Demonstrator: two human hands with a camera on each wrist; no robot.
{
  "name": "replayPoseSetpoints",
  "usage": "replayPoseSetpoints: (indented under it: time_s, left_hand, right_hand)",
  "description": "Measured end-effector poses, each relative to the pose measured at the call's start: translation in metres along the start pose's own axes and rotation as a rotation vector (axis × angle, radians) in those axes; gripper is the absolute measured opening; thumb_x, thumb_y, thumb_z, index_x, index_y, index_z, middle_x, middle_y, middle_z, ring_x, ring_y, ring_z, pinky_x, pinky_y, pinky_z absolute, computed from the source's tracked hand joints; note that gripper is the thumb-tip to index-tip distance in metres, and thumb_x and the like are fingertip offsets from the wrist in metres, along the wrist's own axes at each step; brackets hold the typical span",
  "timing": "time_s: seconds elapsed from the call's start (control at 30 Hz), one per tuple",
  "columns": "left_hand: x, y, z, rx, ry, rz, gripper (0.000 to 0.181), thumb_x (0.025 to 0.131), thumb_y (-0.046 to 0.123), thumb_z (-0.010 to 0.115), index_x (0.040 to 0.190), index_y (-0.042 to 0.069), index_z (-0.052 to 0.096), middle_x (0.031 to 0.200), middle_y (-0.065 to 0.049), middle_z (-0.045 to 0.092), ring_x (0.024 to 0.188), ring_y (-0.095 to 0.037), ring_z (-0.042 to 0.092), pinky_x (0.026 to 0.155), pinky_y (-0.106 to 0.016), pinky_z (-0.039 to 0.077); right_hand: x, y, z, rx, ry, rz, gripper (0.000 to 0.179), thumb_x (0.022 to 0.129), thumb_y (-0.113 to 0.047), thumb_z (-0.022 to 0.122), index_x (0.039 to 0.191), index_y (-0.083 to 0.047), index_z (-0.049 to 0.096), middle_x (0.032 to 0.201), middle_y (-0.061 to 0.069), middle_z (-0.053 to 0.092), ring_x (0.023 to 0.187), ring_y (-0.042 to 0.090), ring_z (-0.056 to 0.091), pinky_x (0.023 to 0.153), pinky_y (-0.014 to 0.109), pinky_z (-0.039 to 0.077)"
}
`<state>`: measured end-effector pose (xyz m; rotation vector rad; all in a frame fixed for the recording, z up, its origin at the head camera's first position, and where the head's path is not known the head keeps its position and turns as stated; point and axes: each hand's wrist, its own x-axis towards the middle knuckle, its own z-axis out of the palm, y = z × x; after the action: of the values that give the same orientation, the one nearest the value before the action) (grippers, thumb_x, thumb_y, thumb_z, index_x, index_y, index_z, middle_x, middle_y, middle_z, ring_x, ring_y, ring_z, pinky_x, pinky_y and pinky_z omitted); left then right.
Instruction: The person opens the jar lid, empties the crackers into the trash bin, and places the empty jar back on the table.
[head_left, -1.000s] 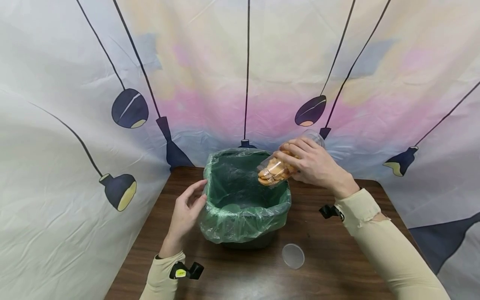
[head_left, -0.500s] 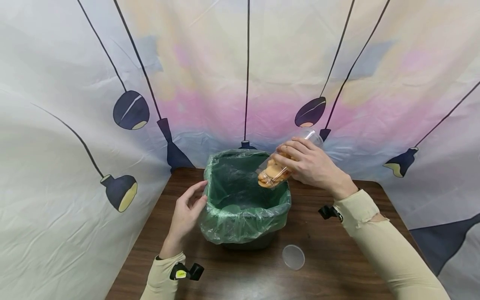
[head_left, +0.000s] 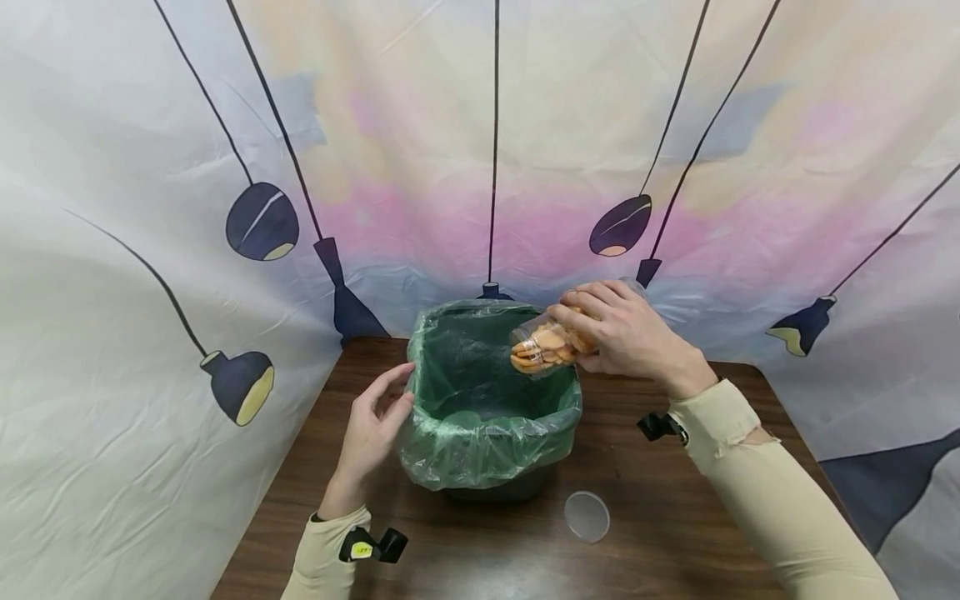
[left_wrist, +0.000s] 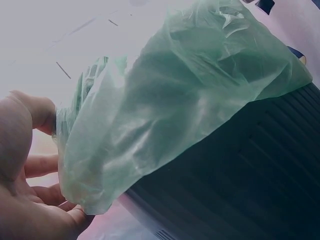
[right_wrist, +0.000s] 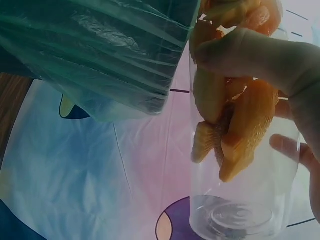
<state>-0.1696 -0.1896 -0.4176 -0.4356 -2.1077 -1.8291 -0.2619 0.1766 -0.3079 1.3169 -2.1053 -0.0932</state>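
My right hand (head_left: pixel 626 337) grips a clear plastic jar (right_wrist: pixel 210 180) tilted over the right side of a bin. Orange-yellow pieces (head_left: pixel 546 348) of what looks like food are inside, most of them toward the jar's lower left end, which hangs over the bin's opening. The dark bin (left_wrist: pixel 225 175) wears a green plastic bag (head_left: pixel 480 454) folded down over its rim. At the bin's left rim, my left hand (head_left: pixel 375 417) holds the bagged edge with curved thumb and fingers. Part of the jar is hidden behind my right fingers in the head view.
A round translucent lid (head_left: pixel 587 517) lies on the dark wooden table (head_left: pixel 660 533), in front of the bin and to its right. Behind and at both sides hangs a pale curtain (head_left: pixel 420 142) printed with dark lamps.
The jar's raised far end first lifted slightly, then dipped lower, and its mouth end shifted a little left. The pieces in it have shifted. My left hand and the bin stay in place.
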Motion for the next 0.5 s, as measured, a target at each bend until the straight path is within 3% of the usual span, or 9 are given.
replayPoseSetpoints:
  time_s: [0.5]
  left_hand:
    - [0.0014,-0.0011,-0.0017,0.004,-0.005,0.020,0.037,0.096,0.000,0.056,0.133,-0.001,0.055,0.122,-0.023,0.059,0.100,-0.009,0.057,0.080,-0.015,0.048]
  right_hand:
    - [0.0005,0.0059,-0.0048,0.214,-0.039,0.057,0.085,0.056,-0.045,0.086,0.129,-0.008,0.060,0.117,0.010,0.063,0.105,0.028,0.055,0.086,0.049,0.049]
